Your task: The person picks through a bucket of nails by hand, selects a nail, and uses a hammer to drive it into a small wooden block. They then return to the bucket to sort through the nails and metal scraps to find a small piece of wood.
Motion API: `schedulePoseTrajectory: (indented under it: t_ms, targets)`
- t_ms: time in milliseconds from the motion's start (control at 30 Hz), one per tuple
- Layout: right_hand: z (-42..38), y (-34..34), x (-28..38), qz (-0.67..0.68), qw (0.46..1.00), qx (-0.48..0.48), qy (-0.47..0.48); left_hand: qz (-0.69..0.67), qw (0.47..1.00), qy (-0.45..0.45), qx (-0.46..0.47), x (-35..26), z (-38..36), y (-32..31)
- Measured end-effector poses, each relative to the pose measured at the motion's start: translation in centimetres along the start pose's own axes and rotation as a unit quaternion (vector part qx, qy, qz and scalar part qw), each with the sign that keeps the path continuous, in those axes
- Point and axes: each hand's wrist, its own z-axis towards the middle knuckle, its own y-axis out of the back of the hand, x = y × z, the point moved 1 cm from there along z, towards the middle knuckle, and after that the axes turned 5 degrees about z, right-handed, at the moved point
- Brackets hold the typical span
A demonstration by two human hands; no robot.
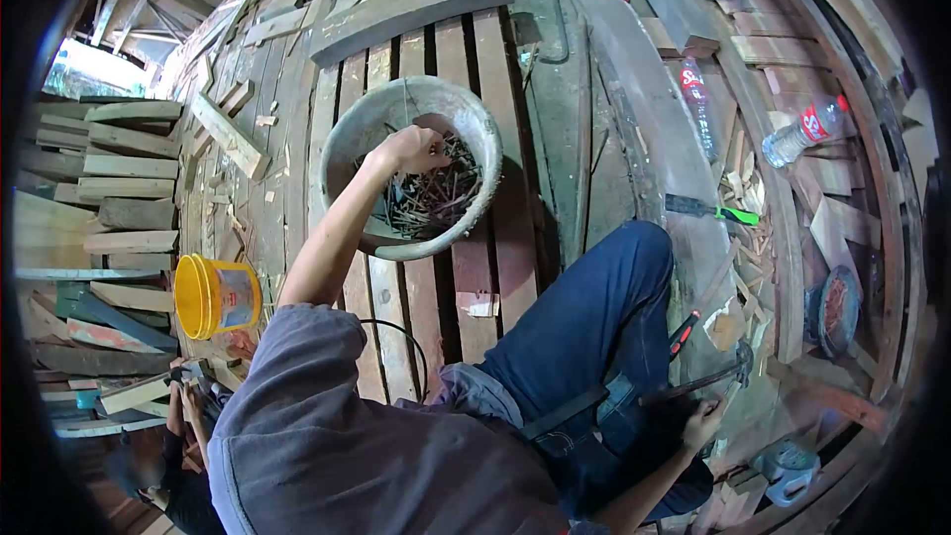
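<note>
My left hand (414,151) reaches down into a grey, worn basin (337,154) that holds a heap of dark, rusty nails (431,200). Its fingers are curled at the upper part of the heap; what is between them is hidden. Low on the right, beside my bent leg, my right hand (703,424) is closed at the handle of a hammer (744,365). The hammer's head points right, over the planks. The basin stands upright on a slatted wooden surface (391,302) before me.
A yellow bucket (198,297) stands at left, near stacked timber (134,188). A thick beam (416,10) lies beyond the basin. On the right are plastic bottles (807,131), a green-handled chisel (738,215) and a small bowl (837,307). Another person's hands (183,391) show at lower left.
</note>
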Motion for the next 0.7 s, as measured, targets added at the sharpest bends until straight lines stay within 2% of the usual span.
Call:
schedulePoseTrajectory:
  t_ms: [67,100,200,233,333,400,500,600,700]
  targets:
    - [-0.6,0.1,1.7,-0.073,0.997,0.001,0.001,0.012,0.999,0.023,0.034,-0.7,-0.5,1.0]
    - [-0.9,0.1,1.9,-0.131,0.99,-0.008,0.049,0.01,0.998,0.037,0.054,-0.8,-0.6,1.4]
    - [-3.0,-0.6,7.5,-0.094,0.988,-0.014,0.124,0.002,0.997,0.04,0.065,0.0,-0.1,0.8]
    - [-4.2,-0.4,5.8,-0.031,0.999,0.002,-0.006,0.004,0.997,0.033,0.063,0.5,0.1,0.5]
    - [-5.6,-0.6,2.8,-0.075,0.995,-0.048,0.043,-0.016,0.998,0.031,0.053,0.6,0.2,0.3]
    - [-5.5,-0.5,2.8,-0.074,0.996,-0.034,0.028,-0.005,0.999,0.028,0.02,0.7,0.3,-0.1]
    - [-5.3,-0.7,3.3,-0.081,0.996,-0.019,0.019,-0.005,1.0,0.025,0.018,0.5,0.3,0.1]
    - [-4.6,-1.3,3.4,-0.117,0.992,-0.016,0.037,0.038,0.997,0.045,0.048,-0.1,0.6,0.3]
    - [-4.3,-1.5,3.5,-0.135,0.988,-0.027,0.065,0.025,0.999,0.044,0.019,-0.3,0.4,0.3]
